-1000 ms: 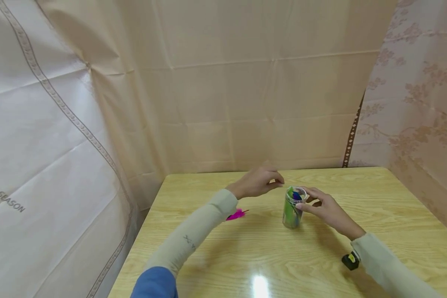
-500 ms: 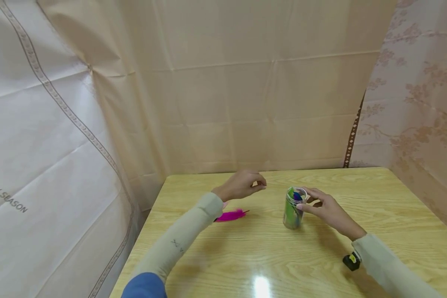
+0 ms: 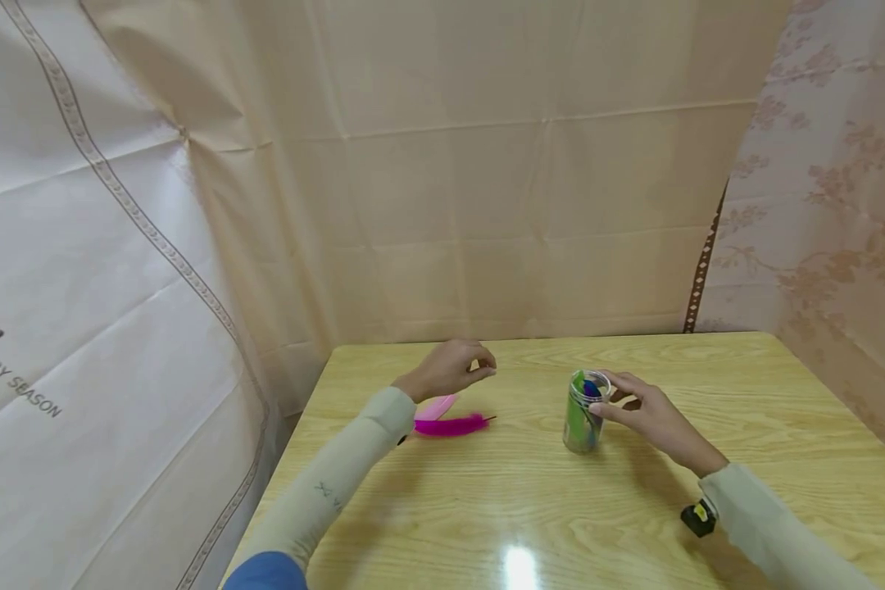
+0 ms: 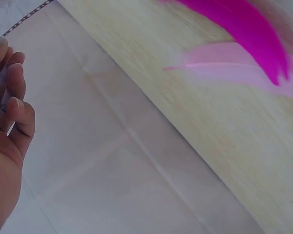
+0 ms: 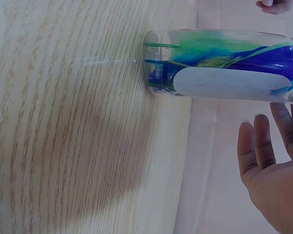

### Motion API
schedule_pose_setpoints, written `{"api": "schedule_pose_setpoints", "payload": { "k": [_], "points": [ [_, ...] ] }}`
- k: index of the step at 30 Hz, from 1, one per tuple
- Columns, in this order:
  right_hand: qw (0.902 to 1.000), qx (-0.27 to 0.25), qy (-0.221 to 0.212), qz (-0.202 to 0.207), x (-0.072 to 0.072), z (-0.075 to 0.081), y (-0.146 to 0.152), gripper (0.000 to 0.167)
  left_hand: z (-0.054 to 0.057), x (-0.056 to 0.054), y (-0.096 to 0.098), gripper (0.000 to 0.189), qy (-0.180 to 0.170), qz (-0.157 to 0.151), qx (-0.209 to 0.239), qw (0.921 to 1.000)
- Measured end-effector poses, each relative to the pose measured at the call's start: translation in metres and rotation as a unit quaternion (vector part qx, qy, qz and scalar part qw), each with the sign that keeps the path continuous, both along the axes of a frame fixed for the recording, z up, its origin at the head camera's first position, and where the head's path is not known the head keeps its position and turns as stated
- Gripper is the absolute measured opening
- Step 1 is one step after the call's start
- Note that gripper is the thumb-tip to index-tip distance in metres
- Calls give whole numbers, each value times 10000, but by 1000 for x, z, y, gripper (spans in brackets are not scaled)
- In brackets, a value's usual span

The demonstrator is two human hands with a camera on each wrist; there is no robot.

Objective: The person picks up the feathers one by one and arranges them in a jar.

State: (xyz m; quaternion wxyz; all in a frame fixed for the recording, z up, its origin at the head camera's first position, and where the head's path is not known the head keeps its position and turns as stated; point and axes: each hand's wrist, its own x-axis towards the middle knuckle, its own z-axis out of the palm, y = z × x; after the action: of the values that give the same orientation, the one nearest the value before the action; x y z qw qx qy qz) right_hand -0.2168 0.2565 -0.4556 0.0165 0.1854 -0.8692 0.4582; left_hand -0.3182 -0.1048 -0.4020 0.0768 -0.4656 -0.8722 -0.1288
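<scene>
A clear jar (image 3: pixel 579 430) stands upright on the table with green and blue feathers (image 5: pixel 239 53) inside it. In the right wrist view a white oval label shows on the jar's side. My right hand (image 3: pixel 652 416) holds the jar near its rim between thumb and fingers. To the left, my left hand (image 3: pixel 448 367) hovers above the table, fingers loosely curled, with nothing seen in them. Close below that hand lie a magenta feather (image 3: pixel 453 426) and a pale pink feather (image 4: pixel 219 61), the two overlapping in the left wrist view. The left sleeve hides part of both feathers.
The wood-grain table (image 3: pixel 442 524) ends at a back edge against a beige hanging cloth (image 3: pixel 428 188). More cloth hangs along the left and right sides. A small black device (image 3: pixel 699 519) sits at the right wrist.
My left hand has moved left, away from the jar, and its sleeve now leaves more of the magenta and pale pink feathers showing. The right hand and jar have stayed in place.
</scene>
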Motion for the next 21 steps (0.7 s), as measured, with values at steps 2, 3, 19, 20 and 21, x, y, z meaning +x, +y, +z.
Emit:
{"api": "schedule_pose_setpoints", "payload": {
  "k": [2,3,19,20,21],
  "points": [
    [10000,9,-10,-5,0,0,0,63,-3,1,-7,15,-30,76,-34,10000],
    [10000,9,-13,-4,0,1,0,63,-5,1,-11,15,-55,94,-37,9999],
    [9999,102,-49,-28,0,3,-1,65,-28,9,-51,12,-321,383,-228,9985],
    [9999,101,-49,-36,0,3,-1,65,-29,9,-52,12,-375,403,-235,9982],
    [9999,111,-42,-38,0,2,-1,65,-30,10,-53,12,-417,427,-250,9979]
  ]
}}
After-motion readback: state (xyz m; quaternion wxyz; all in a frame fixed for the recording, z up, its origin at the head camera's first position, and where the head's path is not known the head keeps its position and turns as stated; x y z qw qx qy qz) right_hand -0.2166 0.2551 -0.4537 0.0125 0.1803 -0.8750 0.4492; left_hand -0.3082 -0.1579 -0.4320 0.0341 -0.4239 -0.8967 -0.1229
